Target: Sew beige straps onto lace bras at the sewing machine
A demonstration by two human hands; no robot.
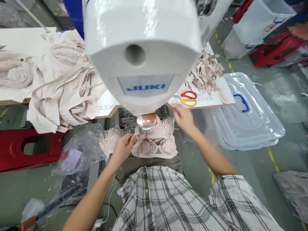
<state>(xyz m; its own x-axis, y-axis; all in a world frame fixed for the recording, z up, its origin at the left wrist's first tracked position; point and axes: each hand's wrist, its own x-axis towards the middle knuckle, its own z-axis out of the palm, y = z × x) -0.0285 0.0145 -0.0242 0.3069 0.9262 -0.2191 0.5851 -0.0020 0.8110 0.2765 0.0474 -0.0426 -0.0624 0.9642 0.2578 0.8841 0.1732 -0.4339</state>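
Observation:
Below the head of a white sewing machine [144,61], a beige lace bra [155,144] lies over my lap and under the machine's front end. My left hand [124,146] pinches the bra's left part between thumb and fingers, close to a gathered, ruffled portion of beige lace [112,139]. To the right of the bra, my right hand [184,118] is at the table's front edge, smeared by motion. Its fingertips are near scissors [189,98] with red and yellow handles. Whether those fingers hold anything is not visible.
Beige straps and lace pieces [64,83] are heaped on the left table and hang over its edge. Cut strips [207,72] pile up on the right. A clear lidded box [247,112] stands right of the table. A red stool [31,147] and plastic bag [81,150] are at left.

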